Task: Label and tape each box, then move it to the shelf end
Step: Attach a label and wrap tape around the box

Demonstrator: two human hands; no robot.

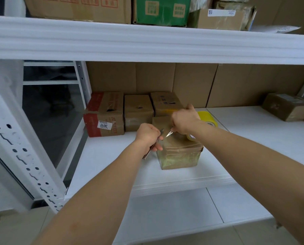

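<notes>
Now my left hand [148, 135] grips a cutter [161, 132] at the box [179, 154] on the shelf [112, 156]; my right hand [184, 121] pinches tape [191, 137] above it.

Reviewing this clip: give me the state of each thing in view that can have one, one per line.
box on the shelf: closed, partly taped over
tape strip: stretched between the hands
left hand: grips a cutter at the strip
right hand: holds a clear tape roll
yellow tape roll: lying unused behind
three boxes at the shelf end: closed, side by side
</notes>
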